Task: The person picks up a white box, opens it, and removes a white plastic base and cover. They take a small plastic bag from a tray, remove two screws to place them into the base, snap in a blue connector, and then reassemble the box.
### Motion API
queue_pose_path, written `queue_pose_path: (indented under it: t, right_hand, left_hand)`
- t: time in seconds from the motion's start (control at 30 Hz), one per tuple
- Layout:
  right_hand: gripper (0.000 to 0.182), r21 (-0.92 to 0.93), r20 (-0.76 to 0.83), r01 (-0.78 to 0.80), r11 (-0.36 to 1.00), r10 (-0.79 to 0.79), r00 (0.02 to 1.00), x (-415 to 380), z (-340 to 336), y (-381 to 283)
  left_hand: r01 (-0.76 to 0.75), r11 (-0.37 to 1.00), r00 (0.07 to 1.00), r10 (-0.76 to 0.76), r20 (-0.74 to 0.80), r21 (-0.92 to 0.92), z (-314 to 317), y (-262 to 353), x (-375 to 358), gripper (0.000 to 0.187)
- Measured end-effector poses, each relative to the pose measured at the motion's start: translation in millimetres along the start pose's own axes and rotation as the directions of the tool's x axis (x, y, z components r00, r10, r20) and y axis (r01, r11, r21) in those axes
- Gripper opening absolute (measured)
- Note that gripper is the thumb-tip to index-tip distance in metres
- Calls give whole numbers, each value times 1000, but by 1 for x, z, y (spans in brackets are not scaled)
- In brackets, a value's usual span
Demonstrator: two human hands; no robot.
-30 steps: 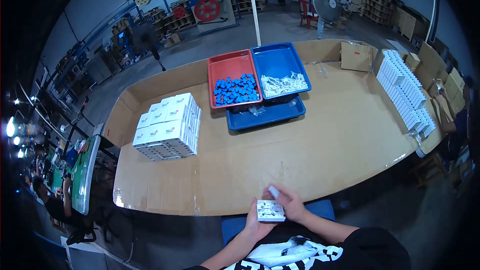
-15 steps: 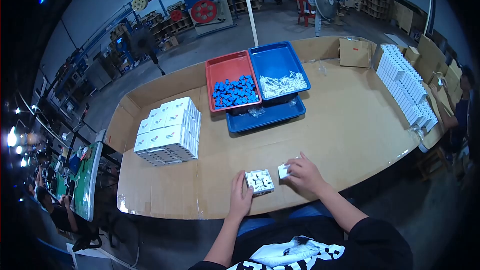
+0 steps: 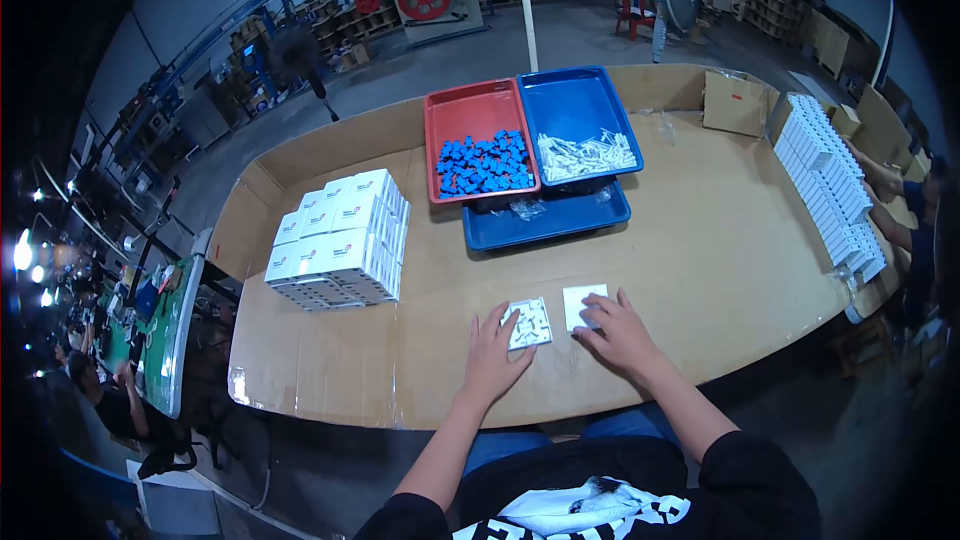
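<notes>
A white square plastic piece (image 3: 532, 324) with dark marks and raised shapes inside lies face up on the cardboard-covered table. My left hand (image 3: 492, 355) is at its left side, thumb and fingers curled round the near-left corner. Just to the right, and apart from it, lies a plain white square plate (image 3: 577, 302). My right hand (image 3: 618, 332) has its fingers bent over that plate's right part, hiding some of it. Both pieces are near the front edge of the table.
Stacked white square boxes (image 3: 340, 240) stand at the left. Beyond the hands are a red tray (image 3: 470, 110) of blue parts, a blue tray (image 3: 565, 95) of white parts and a lower blue tray (image 3: 550, 230). White stacks (image 3: 825, 180) line the right, beside another person's arm (image 3: 885, 220).
Both hands and the two white pieces have moved away from the table's front edge. More of the right plate's face shows now. The camera view has shifted slightly.
</notes>
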State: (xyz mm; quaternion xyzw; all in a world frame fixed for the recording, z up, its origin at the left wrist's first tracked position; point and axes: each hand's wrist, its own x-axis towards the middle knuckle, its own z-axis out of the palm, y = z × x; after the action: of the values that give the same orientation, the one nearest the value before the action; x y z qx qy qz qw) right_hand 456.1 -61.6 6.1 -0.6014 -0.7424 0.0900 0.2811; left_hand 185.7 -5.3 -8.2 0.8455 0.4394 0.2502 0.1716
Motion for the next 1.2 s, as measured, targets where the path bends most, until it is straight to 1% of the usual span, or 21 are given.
queue_pose_path:
  t: [0.13, 0.2, 0.23, 0.27, 0.37, 0.43, 0.47, 0.53, 0.57, 0.63, 0.67, 0.73, 0.87, 0.93, 0.97, 1.03, 1.07, 1.1, 1.13, 1.17, 1.2]
  right_hand:
    - [26, -76, 66, 4, 997, 1, 998, 41, -4, 10]
    - [24, -23, -49, 47, 999, -48, 998, 64, -3, 11]
    - [24, 13, -77, 95, 995, -94, 993, 79, -2, 14]
    - [24, 19, -76, 93, 995, -91, 993, 93, 0, 15]
    - [28, 100, -128, 131, 986, -118, 985, 138, 10, 13]
    - [39, -36, -77, 121, 992, -124, 989, 166, 20, 11]
    - [39, -31, -78, 124, 992, -126, 989, 177, 22, 8]
    - [58, -128, 139, -60, 990, 78, 987, 201, 25, -4]
    - [58, -123, 139, -57, 991, 74, 988, 212, 28, -9]
    - [70, -200, 182, -40, 979, 77, 980, 229, 40, -13]
    - [70, -195, 184, -37, 980, 74, 980, 235, 45, -12]
    - [73, -242, 210, -80, 967, 133, 969, 246, 56, -9]
    - [70, -221, 190, -121, 968, 164, 968, 247, 66, 4]
    - [61, -129, 86, -106, 986, 118, 989, 235, 60, 8]
    - [61, -134, 91, -107, 985, 120, 989, 230, 56, 13]
    - [46, 84, -66, -7, 996, 12, 998, 217, 42, 18]
    - [46, 78, -61, -11, 997, 16, 998, 210, 36, 21]
    - [41, 359, -118, -22, 933, 69, 991, 200, 31, 20]
    - [36, 611, -159, -10, 792, 136, 978, 190, 26, 18]
    - [28, 869, -38, -100, 485, 266, 963, 179, 22, 15]
    - [28, 867, -33, -107, 486, 270, 962, 164, 12, 4]
  left_hand:
    - [-9, 1000, 998, 9, -60, -9, 2, -3, 14, 64]
    - [-5, 1000, 997, 5, -80, -4, 2, -1, 13, 63]
    - [-24, 1000, 997, 23, -78, -8, 1, -1, 12, 64]
    - [-43, 999, 996, 42, -75, -12, 1, -1, 11, 66]
    - [-26, 999, 998, 23, -59, -40, 1, -2, 14, 68]
    - [-28, 998, 996, 23, -81, -55, 0, -1, 15, 69]
    - [-32, 996, 995, 24, -100, -78, 0, -1, 14, 70]
    - [-24, 997, 994, 16, -107, -72, 2, -3, 14, 70]
    - [-17, 997, 993, 9, -115, -74, 3, -4, 14, 70]
    - [-11, 996, 993, 1, -119, -85, 2, -3, 15, 69]
    - [-10, 995, 992, -2, -124, -98, 1, -3, 14, 69]
    - [-6, 995, 992, -6, -122, -102, 1, -3, 14, 68]
    - [-5, 993, 990, -11, -138, -117, 2, -6, 14, 65]
    - [-6, 992, 989, -13, -148, -127, 0, -7, 15, 64]
    - [-8, 991, 988, -13, -154, -137, 1, -7, 14, 63]
    - [-11, 991, 986, -12, -166, -136, 2, -7, 14, 63]
    - [-16, 992, 983, -8, -183, -126, 1, -7, 15, 62]
    - [-25, 992, 979, -1, -203, -127, 0, -6, 14, 59]
    - [-25, 991, 980, -2, -201, -133, -1, -6, 15, 59]
    - [-33, 987, 974, -3, -227, -158, -1, -7, 14, 56]
    - [-40, 982, 968, -7, -250, -183, -1, -7, 14, 53]
